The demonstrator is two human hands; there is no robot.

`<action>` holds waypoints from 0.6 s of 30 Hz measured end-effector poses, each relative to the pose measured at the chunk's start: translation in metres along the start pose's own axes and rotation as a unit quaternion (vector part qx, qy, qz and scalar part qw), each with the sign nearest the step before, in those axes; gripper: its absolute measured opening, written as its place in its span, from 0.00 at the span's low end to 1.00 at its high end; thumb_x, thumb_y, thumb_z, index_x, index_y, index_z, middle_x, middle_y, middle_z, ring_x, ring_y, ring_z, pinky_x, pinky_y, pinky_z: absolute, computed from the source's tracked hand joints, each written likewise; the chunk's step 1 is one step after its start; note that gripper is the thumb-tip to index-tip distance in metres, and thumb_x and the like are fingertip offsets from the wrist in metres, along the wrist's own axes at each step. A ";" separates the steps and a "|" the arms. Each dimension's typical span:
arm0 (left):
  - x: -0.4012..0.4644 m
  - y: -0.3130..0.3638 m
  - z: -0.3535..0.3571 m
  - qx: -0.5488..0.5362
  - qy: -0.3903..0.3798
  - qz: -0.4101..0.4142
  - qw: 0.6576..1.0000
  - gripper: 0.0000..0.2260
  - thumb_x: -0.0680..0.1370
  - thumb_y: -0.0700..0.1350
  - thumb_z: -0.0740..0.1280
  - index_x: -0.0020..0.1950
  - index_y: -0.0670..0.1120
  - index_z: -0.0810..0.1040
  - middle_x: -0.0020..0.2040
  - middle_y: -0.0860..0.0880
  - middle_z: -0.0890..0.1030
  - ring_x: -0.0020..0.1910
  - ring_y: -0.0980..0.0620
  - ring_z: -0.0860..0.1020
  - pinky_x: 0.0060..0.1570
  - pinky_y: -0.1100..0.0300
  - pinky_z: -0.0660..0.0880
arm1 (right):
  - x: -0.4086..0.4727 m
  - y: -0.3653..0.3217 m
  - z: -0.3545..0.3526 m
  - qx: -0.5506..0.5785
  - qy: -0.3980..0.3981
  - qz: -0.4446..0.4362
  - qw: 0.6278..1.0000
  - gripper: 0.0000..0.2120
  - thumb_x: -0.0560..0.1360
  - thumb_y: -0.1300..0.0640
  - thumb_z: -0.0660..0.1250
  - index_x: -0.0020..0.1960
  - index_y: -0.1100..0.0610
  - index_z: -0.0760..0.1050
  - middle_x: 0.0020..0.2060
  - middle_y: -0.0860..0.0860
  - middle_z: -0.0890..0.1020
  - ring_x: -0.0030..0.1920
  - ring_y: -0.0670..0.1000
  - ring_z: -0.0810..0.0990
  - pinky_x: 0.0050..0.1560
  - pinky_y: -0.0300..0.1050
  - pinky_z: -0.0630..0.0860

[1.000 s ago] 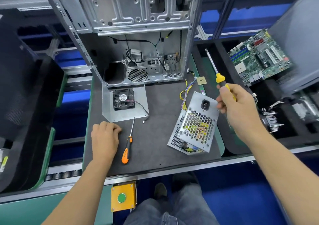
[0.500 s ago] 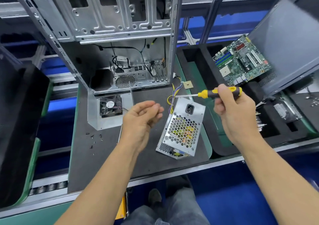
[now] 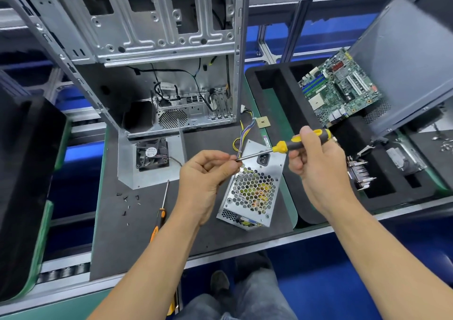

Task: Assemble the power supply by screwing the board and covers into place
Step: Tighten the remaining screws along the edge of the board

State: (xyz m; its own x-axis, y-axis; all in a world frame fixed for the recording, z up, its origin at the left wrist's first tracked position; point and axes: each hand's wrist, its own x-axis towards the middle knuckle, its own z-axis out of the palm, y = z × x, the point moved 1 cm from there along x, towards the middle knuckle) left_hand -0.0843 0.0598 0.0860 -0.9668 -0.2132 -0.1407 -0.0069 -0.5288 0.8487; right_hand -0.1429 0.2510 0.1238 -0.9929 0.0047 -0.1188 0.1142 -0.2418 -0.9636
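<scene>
Nearest, a small dark screw was pinched in the left hand against the tip of the yellow-and-black screwdriver gripped by the right hand; it should be seated squarely before lowering to the perforated silver power supply box lying on the dark tabletop beneath

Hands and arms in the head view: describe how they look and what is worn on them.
Both hands, left and right, are bare: no gloves, rings or watch show. Both forearms are bare as far as the frame's lower edge, with no sleeve in view. No markings or straps are visible on them.
</scene>
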 end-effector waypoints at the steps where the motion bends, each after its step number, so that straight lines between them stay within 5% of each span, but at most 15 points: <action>1: 0.000 0.000 0.001 0.006 0.004 0.001 1.000 0.10 0.61 0.38 0.80 0.39 0.49 0.86 0.41 0.44 0.86 0.42 0.50 0.86 0.44 0.63 0.80 | 0.000 0.000 0.000 0.001 0.000 0.003 1.000 0.14 0.73 0.43 0.67 0.34 0.49 0.81 0.29 0.49 0.80 0.28 0.44 0.72 0.26 0.36 0.67; 9: -0.001 0.002 0.001 0.048 0.021 0.026 0.998 0.13 0.57 0.45 0.83 0.39 0.51 0.86 0.41 0.45 0.86 0.42 0.50 0.85 0.45 0.61 0.80 | -0.001 -0.005 0.004 -0.039 -0.013 -0.013 0.999 0.15 0.75 0.44 0.65 0.35 0.48 0.82 0.33 0.51 0.84 0.29 0.45 0.70 0.27 0.36 0.68; 18: -0.004 0.005 0.003 0.156 0.025 0.070 0.985 0.09 0.64 0.41 0.79 0.40 0.52 0.86 0.41 0.46 0.87 0.42 0.52 0.85 0.45 0.63 0.80 | -0.002 -0.010 0.003 -0.075 0.004 -0.004 0.997 0.17 0.76 0.43 0.69 0.36 0.54 0.79 0.32 0.51 0.82 0.26 0.46 0.71 0.26 0.36 0.69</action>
State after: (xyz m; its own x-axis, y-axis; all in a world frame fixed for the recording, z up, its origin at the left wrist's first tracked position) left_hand -0.0817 0.0607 0.0922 -0.9501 -0.3106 -0.0286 0.0410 -0.2153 0.9757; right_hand -0.1424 0.2508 0.1340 -0.9935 0.0133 -0.1127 0.1110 -0.0938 -0.9894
